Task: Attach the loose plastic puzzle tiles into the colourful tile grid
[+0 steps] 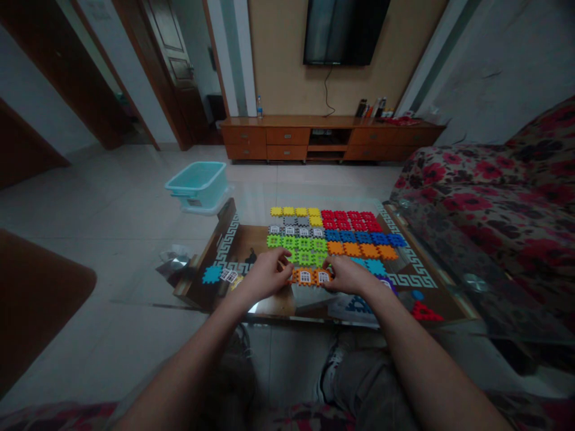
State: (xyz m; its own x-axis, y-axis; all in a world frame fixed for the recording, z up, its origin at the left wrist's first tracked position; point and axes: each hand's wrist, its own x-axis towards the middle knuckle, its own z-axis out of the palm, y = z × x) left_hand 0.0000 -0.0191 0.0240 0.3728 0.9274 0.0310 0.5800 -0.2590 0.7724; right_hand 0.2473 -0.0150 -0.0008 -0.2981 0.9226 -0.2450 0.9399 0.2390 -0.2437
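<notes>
A row of orange interlocking tiles (306,276) with white window inserts lies near the front of the glass table. My left hand (269,272) is closed at its left end, thumb and fingers pinching the edge. At the right end my right hand (345,274) grips the last tile the same way. Directly beyond them sit green tiles (304,243), with grey tiles (296,221) and yellow tiles (295,212) farther back. Red tiles (348,220), blue tiles (359,237) and plain orange tiles (362,249) lie to the right. Light-blue tiles (374,266) are partly hidden behind my right hand.
Near the left table edge lie a light-blue tile (212,275) and loose white window pieces (229,275). Red pieces (426,311) and dark-blue pieces (358,305) lie at the front right. A turquoise tub (200,185) stands on the floor; a flowered sofa (458,173) flanks the right.
</notes>
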